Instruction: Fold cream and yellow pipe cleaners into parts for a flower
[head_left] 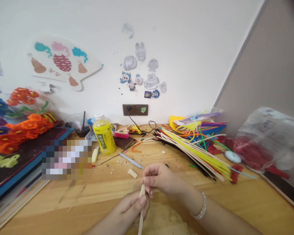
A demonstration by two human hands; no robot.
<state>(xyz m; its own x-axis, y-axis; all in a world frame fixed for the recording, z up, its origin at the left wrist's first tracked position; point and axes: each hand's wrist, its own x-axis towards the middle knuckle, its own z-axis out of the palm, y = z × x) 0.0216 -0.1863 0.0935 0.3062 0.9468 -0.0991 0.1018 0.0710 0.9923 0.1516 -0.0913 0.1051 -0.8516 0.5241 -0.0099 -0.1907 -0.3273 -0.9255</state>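
Both my hands are close together over the wooden desk (63, 209), low in the view. My left hand (128, 209) is curled around a pale cream chenille stem (142, 199), which stands nearly upright and runs down out of the picture. My right hand (159, 179) pinches the stem's upper end between its fingertips, and a silver beaded bracelet (201, 205) sits on that wrist. Part of the stem is hidden by my fingers. A short cream stem offcut (132, 173) lies just beyond my hands.
Heaped pipe cleaners (196, 150) in yellow, cream, black and other colours lie to the right, with a white computer mouse (232, 156) beside them. A yellow-green drink bottle (104, 137), a blue-handled tool (131, 160) and orange chenille flowers (22, 133) stand further off. A pixelated patch (66, 160) covers part of the desk.
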